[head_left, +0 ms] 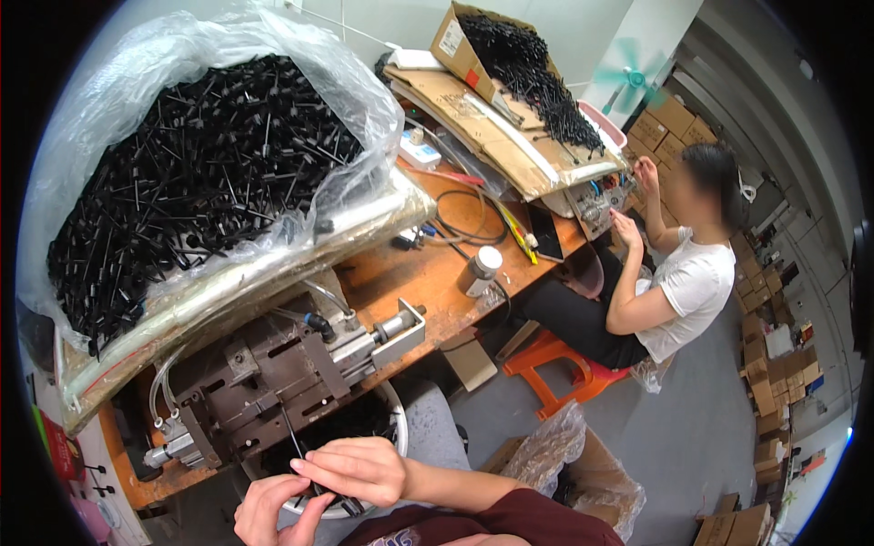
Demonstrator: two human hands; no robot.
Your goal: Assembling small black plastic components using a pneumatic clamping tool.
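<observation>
My right hand point(360, 469) is closed in a pinch, its fingertips at the lower end of a thin black rod point(292, 431) that points up toward the metal fixture point(273, 378). Right beside it, my left hand point(273, 511) has thumb and fingers drawn together; what lies between them is too small to make out. Several short black parts point(344, 506) show just below my right hand. Under both hands stands a white round bucket point(401, 423) with black parts in it, mostly covered by my hands.
A plastic-lined heap of black rod parts point(209, 155) rests on a slanted board above the fixture. A bottle point(480, 271) stands on the wooden table point(382, 268). At right, a co-worker point(678, 282) sits on an orange stool point(546, 369). A plastic-lined box point(592, 478) is on the floor.
</observation>
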